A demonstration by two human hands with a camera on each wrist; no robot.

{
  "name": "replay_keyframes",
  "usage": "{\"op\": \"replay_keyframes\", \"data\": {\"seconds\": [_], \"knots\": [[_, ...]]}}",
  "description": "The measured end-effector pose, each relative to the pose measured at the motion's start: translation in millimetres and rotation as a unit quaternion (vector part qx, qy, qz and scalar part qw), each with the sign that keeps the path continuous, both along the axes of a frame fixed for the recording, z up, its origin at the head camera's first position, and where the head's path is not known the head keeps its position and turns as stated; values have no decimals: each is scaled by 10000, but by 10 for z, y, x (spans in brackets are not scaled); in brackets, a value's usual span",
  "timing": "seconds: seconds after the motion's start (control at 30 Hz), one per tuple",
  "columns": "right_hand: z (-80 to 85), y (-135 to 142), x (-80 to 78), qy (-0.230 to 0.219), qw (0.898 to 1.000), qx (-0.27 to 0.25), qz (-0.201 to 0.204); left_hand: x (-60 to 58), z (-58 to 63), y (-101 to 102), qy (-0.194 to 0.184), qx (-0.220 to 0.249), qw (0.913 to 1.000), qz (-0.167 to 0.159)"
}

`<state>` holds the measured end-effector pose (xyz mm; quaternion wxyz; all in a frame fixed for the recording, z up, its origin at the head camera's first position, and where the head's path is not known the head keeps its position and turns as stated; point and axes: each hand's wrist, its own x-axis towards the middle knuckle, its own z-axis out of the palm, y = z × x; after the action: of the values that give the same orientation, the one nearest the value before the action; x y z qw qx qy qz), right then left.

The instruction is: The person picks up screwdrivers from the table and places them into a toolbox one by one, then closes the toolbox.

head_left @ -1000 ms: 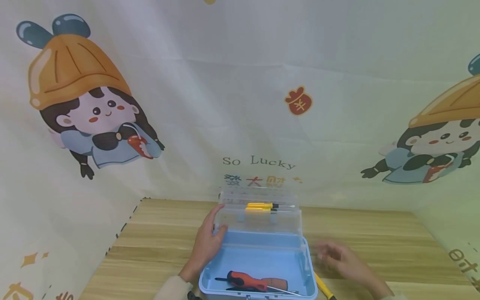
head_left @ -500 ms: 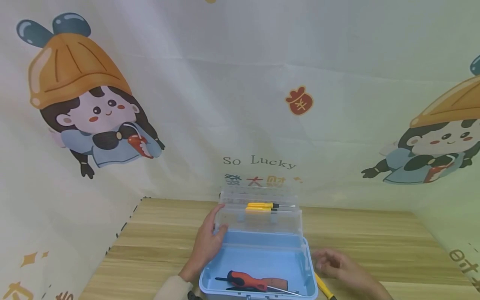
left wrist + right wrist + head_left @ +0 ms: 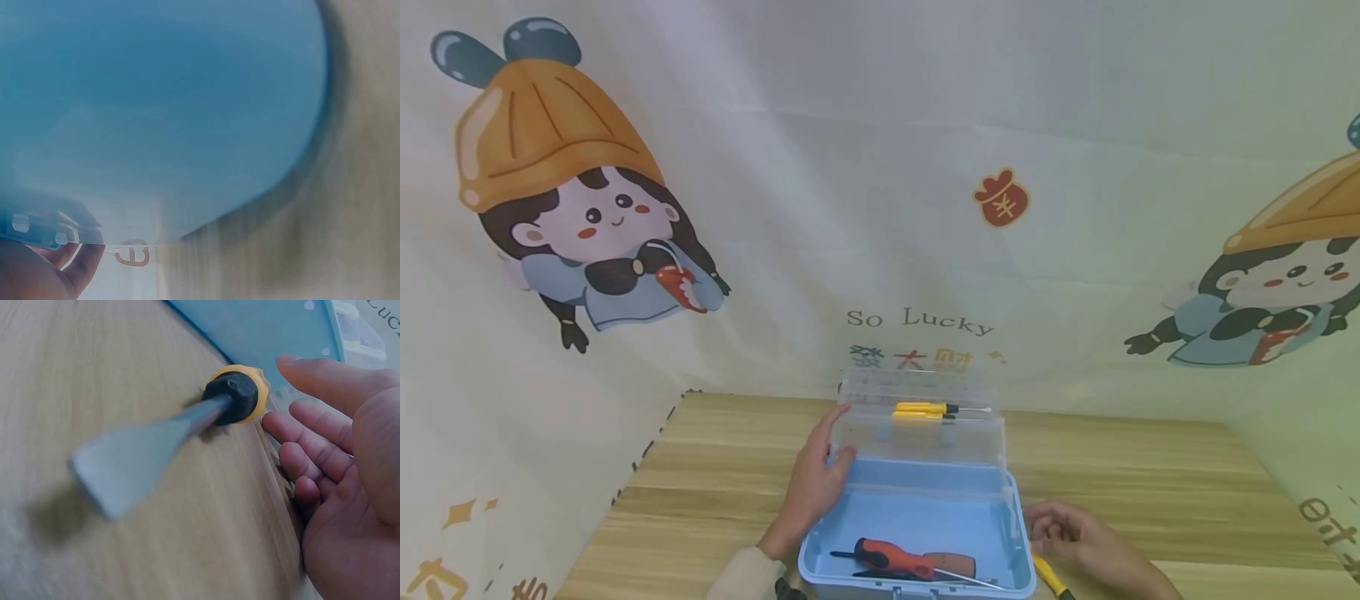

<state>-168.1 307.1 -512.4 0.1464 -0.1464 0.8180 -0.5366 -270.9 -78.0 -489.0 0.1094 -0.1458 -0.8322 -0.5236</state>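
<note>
My left hand [image 3: 816, 479] holds the left edge of the raised clear lid [image 3: 917, 440] of a blue toolbox [image 3: 925, 515]; in the left wrist view its fingers [image 3: 84, 269] show at the lid's rim. Against the toolbox's right side lies a yellow-handled flat screwdriver [image 3: 1050, 575] on the table. My right hand [image 3: 1090, 542] is beside it, fingers loosely bent. In the right wrist view the wide screwdriver blade [image 3: 134, 462] points at the camera, and the thumb and fingers stay apart from the handle [image 3: 259, 394], holding nothing.
Inside the toolbox lie a red-and-black screwdriver [image 3: 891, 558] and a brownish-red handled tool [image 3: 958, 567], with a dark item partly hidden beneath. Small yellow screwdrivers [image 3: 921, 408] sit in the lid's compartment. A printed cloth [image 3: 790, 208] hangs behind the wooden table [image 3: 715, 467].
My right hand has moved slightly down and closer to the toolbox's right side, near the yellow screwdriver. The left hand stays at the lid.
</note>
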Motion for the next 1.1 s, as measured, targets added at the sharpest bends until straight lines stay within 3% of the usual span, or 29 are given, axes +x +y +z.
{"op": "replay_keyframes", "data": {"seconds": [0.17, 0.43, 1.1], "knots": [[-11, -18, 8, 158, 9999, 30, -18, 0, 9, 0, -2, -8, 10000, 28], [-50, -29, 8, 188, 9991, -357, 108, -12, 8, 2, -39, -86, 9999, 68], [-74, -19, 5, 377, 9992, 35, -157, -7, 9, 0, 28, -53, 10000, 74]]}}
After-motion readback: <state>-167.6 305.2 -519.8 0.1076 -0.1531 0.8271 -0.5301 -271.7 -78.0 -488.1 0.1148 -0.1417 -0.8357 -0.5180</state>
